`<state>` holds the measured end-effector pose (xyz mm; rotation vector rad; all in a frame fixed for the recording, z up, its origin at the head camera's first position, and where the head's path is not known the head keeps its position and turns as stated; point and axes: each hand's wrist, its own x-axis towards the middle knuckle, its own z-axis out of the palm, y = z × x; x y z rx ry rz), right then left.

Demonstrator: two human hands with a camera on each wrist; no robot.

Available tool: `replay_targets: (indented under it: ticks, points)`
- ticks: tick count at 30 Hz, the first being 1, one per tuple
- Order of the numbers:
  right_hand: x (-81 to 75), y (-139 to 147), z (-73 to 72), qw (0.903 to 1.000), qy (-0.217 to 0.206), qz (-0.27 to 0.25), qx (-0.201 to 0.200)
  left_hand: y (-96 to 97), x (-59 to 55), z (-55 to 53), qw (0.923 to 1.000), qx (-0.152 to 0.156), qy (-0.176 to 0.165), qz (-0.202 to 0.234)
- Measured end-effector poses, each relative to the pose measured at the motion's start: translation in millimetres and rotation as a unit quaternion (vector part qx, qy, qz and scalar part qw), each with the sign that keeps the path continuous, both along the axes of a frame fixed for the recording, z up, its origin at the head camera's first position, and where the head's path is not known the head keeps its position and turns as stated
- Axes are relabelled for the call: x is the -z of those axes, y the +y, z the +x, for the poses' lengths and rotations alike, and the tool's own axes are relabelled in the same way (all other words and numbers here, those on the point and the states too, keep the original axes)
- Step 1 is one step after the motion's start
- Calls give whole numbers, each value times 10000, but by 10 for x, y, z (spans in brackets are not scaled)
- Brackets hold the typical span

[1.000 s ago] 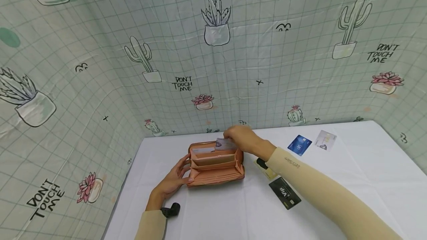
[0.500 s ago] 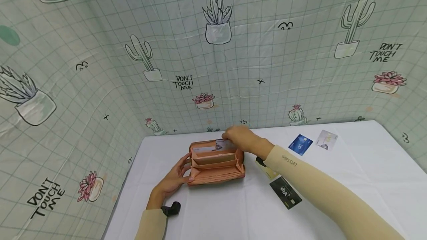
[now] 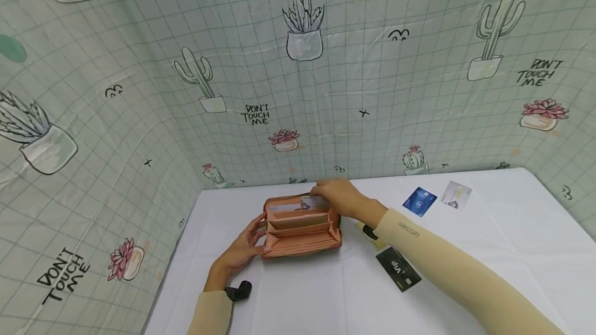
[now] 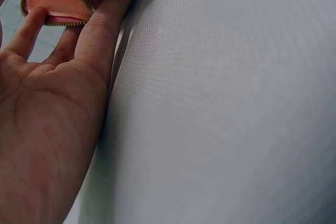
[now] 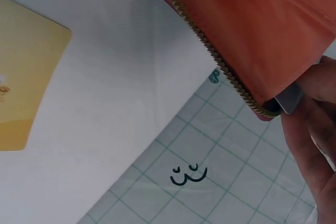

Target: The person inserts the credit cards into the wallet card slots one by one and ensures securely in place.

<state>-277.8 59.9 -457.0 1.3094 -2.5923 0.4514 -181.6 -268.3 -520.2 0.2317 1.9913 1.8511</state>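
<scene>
An orange zip-around wallet [image 3: 302, 247] stands unzipped on the table, its compartments facing up. My left hand [image 3: 242, 251] holds its left end, thumb at the front corner and fingers along the side; brass zipper teeth show by those fingers in the left wrist view. At the back right of the wallet, my right hand [image 3: 343, 198] pinches a pale card [image 3: 311, 202] that sits mostly down in the rear pocket. The right wrist view shows the edge of this card [image 5: 290, 98] between thumb and fingers. Left of it, another white card [image 3: 283, 208] pokes out of the pocket.
Right of the wallet lie a black VIP card [image 3: 398, 269] and a yellow card [image 3: 379, 244], partly covered by the right wrist. Farther back are a blue card [image 3: 419, 201] and a silver card [image 3: 457, 195]. A cactus-print cloth [image 3: 344, 92] rises behind the white table [image 3: 298, 299].
The pale card in my right hand has gone lower into the wallet's rear pocket. My left hand has kept its hold on the wallet.
</scene>
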Motion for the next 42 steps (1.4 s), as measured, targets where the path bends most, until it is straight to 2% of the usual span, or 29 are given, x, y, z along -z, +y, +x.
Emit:
replay_targets:
  ticks: [4, 8, 12, 16, 22, 30, 36, 42]
  points:
    - [7, -2, -4, 10000, 85, 24, -13, 9, -3, -16, 10000, -20, -16, -36]
    - [-9, -31, 1, 9992, 86, 372, -152, 23, 5, -29, 9999, -50, -41, -140]
    - [-35, -54, 29, 9976, -9, 679, -147, 25, 18, -37, 10000, 9, 10, -5]
    - [-68, -65, 58, 9969, -80, 776, -56, 23, 25, -33, 9999, 46, 90, 119]
    - [-89, -76, 96, 9968, -144, 784, -39, 22, 31, -17, 10000, 15, 58, 71]
    - [-103, -86, 122, 9951, -429, 890, 43, 7, 37, 0, 10000, 32, 38, 57]
    - [-161, -61, 159, 9913, -822, 1016, 141, 0, 47, -6, 10000, 13, 72, 3]
    - [-219, -52, 160, 9885, -986, 1147, 19, 11, 22, -12, 9998, -81, 4, -163]
